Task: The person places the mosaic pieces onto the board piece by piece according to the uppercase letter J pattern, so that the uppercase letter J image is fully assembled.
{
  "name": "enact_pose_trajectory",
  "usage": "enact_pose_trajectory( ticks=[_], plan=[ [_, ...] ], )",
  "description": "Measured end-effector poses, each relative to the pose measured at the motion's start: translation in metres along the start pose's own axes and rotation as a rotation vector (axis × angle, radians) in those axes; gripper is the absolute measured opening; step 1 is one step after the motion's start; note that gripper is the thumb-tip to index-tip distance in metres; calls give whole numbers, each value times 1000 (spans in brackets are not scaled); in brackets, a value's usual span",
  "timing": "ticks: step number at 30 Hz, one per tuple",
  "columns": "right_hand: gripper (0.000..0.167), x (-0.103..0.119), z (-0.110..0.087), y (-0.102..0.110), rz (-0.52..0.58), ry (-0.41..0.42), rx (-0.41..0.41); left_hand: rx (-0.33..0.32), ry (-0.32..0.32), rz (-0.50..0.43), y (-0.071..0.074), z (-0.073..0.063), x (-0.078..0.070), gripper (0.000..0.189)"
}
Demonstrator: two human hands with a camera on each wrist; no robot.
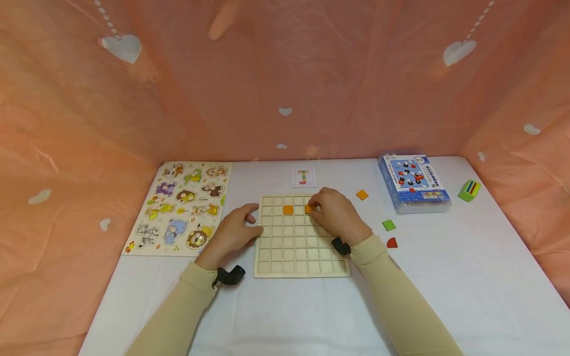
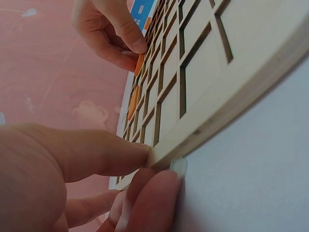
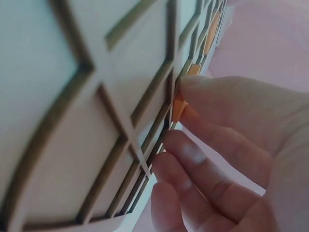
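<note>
A pale wooden grid board [image 1: 288, 254] lies on the white table, with an orange square tile [image 1: 288, 210] in a cell of its second row. My left hand [image 1: 233, 230] holds the board's left edge; in the left wrist view the thumb presses its top side and the fingertips [image 2: 157, 193] are against its side. Over the board's upper right part, my right hand [image 1: 336, 210] pinches another orange square tile [image 3: 178, 108] between thumb and index finger, right at a cell. The other right fingers curl loosely above the grid. Part of the held tile is hidden by the fingertips.
Behind the board lies a small pattern card [image 1: 304, 176]. To the right are a loose orange tile [image 1: 362, 195], a green tile [image 1: 389, 225], a red quarter-round piece [image 1: 392, 243], a plastic box [image 1: 414, 180] and a green block [image 1: 469, 190]. An animal puzzle board [image 1: 183, 170] lies left.
</note>
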State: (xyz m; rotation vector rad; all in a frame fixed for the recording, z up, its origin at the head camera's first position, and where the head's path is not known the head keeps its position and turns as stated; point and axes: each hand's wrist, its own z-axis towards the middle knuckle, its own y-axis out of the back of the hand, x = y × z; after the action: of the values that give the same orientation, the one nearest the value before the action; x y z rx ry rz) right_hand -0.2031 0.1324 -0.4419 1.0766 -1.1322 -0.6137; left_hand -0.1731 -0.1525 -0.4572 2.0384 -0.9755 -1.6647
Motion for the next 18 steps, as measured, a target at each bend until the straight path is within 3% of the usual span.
enact_pose_trajectory(
  ticks=[18],
  plan=[
    [23,0,-3,5,39,-20,33,16,7,-25,1,-1,-1,72]
  ],
)
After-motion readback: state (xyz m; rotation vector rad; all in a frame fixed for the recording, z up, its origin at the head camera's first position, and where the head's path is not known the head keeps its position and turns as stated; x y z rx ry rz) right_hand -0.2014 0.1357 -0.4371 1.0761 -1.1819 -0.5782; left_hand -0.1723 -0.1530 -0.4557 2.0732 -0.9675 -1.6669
